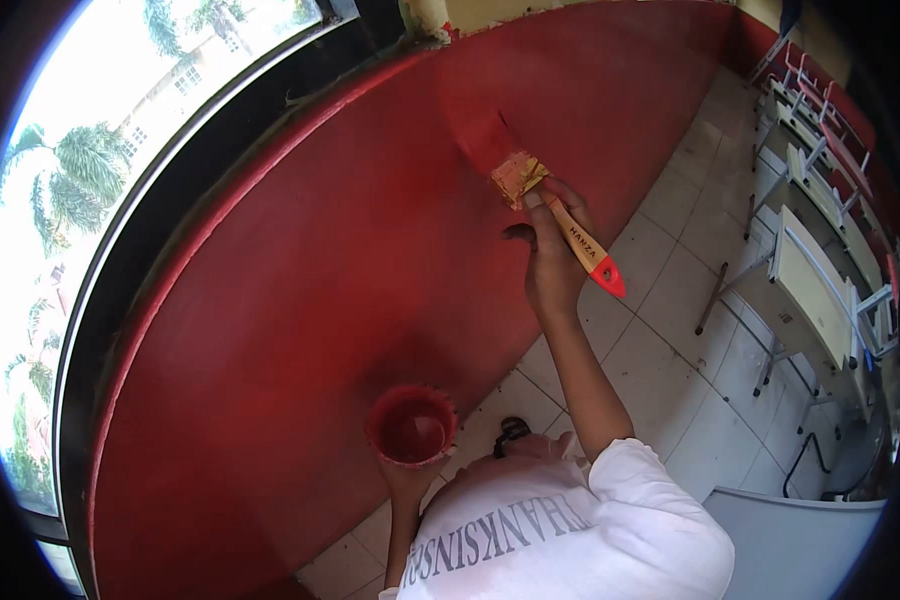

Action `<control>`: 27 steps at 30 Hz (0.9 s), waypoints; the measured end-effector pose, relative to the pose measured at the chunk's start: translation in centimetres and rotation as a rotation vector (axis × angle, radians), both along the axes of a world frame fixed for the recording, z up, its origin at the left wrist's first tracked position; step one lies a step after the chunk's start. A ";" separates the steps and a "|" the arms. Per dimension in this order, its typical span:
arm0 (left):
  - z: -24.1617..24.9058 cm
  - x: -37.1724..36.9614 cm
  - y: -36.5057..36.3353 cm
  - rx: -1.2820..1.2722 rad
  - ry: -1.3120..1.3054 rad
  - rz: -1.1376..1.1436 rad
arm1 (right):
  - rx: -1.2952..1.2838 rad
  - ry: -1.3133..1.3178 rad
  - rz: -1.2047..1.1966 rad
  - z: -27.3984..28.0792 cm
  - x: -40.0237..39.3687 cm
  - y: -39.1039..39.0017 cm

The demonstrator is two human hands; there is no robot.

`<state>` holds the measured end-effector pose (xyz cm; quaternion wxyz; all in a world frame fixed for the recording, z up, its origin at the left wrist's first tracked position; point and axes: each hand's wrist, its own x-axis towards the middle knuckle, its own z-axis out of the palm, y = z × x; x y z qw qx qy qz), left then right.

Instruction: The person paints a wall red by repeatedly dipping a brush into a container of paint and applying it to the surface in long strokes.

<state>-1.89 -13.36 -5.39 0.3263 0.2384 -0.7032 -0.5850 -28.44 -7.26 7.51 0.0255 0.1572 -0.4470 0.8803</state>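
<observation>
My right hand point(552, 245) is closed round the wooden handle of a wide paintbrush point(582, 243), which has a red tip and the word HANZA on it. Red and yellow paint coats the brush's metal band, and its red bristles lie against the red wall point(300, 290). Lower down, my left hand point(408, 474) grips a small round pot point(413, 455) from below. Red paint shows inside it, and its rim is smeared with red. Most of the left fingers are hidden under the pot.
A window point(60, 200) with a dark frame runs along the left, above the wall's painted ledge. Several desks point(810, 280) and red chairs point(852, 120) stand in a row at the right on the tiled floor point(660, 350). A grey surface point(800, 545) sits at lower right.
</observation>
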 end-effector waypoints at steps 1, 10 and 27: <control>-0.3 0.2 0.0 0.004 -0.009 -0.003 | 0.007 -0.011 0.002 -0.6 0.1 0.1; -1.4 0.8 -0.3 0.029 -0.073 0.033 | 0.060 -0.066 0.009 -6.1 0.5 0.4; 8.3 -5.0 -2.8 0.033 -0.090 -0.013 | 0.188 -0.220 -0.018 -9.3 -3.1 -0.7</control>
